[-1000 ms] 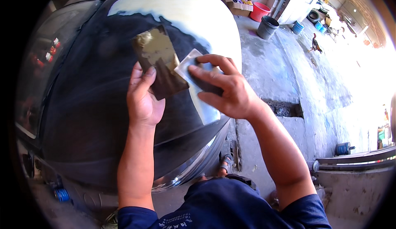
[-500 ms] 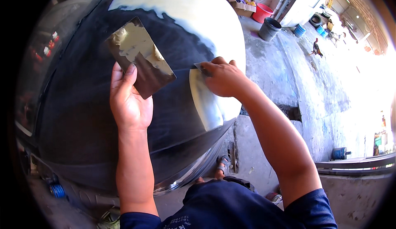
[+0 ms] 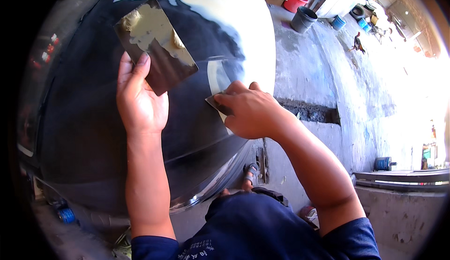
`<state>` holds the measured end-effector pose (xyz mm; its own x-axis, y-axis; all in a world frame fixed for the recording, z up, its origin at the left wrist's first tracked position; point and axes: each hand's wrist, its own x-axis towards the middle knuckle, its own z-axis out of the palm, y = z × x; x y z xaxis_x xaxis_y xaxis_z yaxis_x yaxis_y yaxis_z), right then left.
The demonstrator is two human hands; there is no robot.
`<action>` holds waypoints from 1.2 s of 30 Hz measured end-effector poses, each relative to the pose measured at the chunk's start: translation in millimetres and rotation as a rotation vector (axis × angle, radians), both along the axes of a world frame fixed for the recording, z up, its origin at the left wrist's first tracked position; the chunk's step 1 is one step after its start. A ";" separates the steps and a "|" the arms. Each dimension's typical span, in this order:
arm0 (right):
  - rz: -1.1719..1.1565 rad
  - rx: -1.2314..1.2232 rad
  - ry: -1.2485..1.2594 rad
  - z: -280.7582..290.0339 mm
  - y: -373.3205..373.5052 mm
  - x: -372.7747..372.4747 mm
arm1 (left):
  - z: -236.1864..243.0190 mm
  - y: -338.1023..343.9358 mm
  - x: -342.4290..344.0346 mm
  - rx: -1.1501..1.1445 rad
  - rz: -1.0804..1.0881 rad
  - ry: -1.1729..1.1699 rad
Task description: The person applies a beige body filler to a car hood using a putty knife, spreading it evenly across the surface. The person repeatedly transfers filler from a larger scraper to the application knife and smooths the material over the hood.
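Putty plate [image 3: 165,72], half past ten from the spreader [image 3: 218,104]; left hand [image 3: 141,105] pinches its bare edge, right hand [image 3: 253,110] grips spreader against car hood [image 3: 101,114]
Both look light, stiff; putty [image 3: 152,28] soft, slippery: hold clean edges

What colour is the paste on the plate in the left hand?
Pale beige paste, best seen in the head view.

The dark panel [image 3: 89,110] looks matt, the cream paste [image 3: 152,28] lumpy.
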<state>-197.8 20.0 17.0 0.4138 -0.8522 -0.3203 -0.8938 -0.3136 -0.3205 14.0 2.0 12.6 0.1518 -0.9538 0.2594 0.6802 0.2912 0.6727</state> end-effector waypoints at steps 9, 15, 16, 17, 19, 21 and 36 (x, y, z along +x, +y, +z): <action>0.001 -0.074 -0.112 -16.0 67.9 -25.5 | -5.2 2.1 -6.8 0.000 -0.047 -0.018; -0.030 -0.125 -0.098 -28.8 98.9 -33.6 | -7.4 1.5 -13.8 -0.009 -0.089 -0.034; -0.028 -0.080 -0.087 -25.2 102.3 -35.9 | -8.0 1.7 -14.1 -0.014 -0.092 -0.039; -0.040 -0.105 -0.079 -23.2 102.6 -38.7 | -8.5 2.1 -13.8 -0.018 -0.093 -0.043; -0.059 -0.158 -0.059 -18.3 98.0 -41.2 | -11.4 2.5 -10.1 0.001 -0.074 -0.052; -0.117 -0.236 -0.091 -10.1 75.1 -43.2 | -12.5 2.1 -8.4 0.009 -0.060 -0.054; 0.067 -0.020 0.066 -5.4 -24.4 11.9 | -11.2 2.6 -10.1 -0.068 -0.059 -0.030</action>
<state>-185.8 -4.4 11.6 0.4490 -0.8297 -0.3316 -0.8894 -0.3795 -0.2548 3.9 4.6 1.5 0.0875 -0.9409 0.3271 0.6775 0.2969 0.6729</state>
